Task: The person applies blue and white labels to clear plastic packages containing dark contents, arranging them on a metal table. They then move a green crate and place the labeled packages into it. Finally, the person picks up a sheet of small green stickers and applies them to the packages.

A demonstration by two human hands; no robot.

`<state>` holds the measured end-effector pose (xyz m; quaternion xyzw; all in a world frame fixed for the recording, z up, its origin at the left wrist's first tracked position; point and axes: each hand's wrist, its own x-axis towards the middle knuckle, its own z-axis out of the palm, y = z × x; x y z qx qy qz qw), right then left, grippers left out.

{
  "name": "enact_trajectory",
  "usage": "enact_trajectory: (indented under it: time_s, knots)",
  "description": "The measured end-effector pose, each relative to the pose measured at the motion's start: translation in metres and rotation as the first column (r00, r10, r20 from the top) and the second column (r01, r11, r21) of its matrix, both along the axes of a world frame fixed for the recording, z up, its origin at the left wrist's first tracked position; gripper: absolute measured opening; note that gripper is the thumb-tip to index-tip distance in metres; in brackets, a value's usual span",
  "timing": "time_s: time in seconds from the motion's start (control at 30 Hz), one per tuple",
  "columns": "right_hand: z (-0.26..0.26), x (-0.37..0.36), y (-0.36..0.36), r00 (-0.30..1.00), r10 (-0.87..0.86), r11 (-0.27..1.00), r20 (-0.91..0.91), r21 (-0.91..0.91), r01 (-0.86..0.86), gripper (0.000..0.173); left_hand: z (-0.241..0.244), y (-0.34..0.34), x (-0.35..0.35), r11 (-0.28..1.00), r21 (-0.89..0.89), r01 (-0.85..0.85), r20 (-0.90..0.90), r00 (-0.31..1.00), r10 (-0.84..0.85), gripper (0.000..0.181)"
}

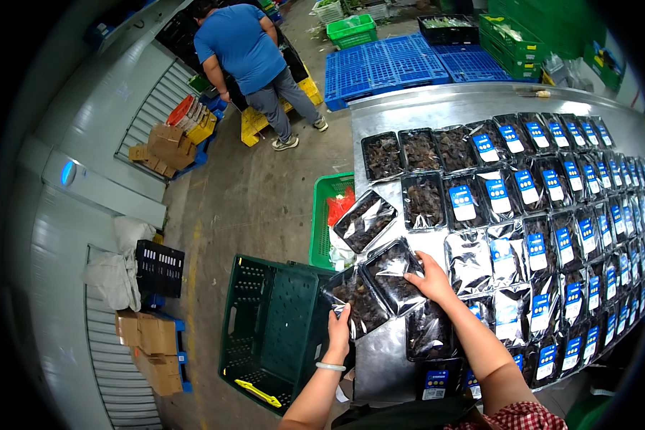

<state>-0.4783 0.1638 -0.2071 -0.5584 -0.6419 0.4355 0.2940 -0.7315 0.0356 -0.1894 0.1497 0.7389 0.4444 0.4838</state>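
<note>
My left hand [338, 328] grips the lower left edge of a film-wrapped black tray [356, 302] of dark, crinkled food, which juts past the steel table's left edge. My right hand [429, 278] holds the right side of a second such tray [392, 275], its thumb on the film. The two trays touch side by side and bear no label that I can see. Another unlabelled tray [365, 220] lies tilted just above them. Rows of wrapped trays, many with blue and white labels [499, 195], cover much of the steel table [379, 365] to the right.
A dark green crate [279, 328] stands beside the table's left edge, with a bright green basket [320, 226] holding red material above it. Blue pallets [384, 67] lie beyond the table. A person in a blue shirt [242, 45] bends over black crates at the upper left.
</note>
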Motion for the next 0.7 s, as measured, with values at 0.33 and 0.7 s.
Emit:
enact_trajectory:
  time_s: [0.33,0.7]
  knots:
    - [0.031,0.004,-0.022,0.934,-0.159,0.813,-0.32,-0.579,-0.06,0.064,-0.013,-0.001,0.001,0.977,0.19,-0.094,0.44,0.898,0.001,0.057]
    - [0.12,-0.187,-0.051,0.913,0.235,0.854,-0.335,-0.377,-0.358,0.072,0.087,-0.092,-0.143,0.817,0.316,-0.482,0.589,0.775,0.229,0.053]
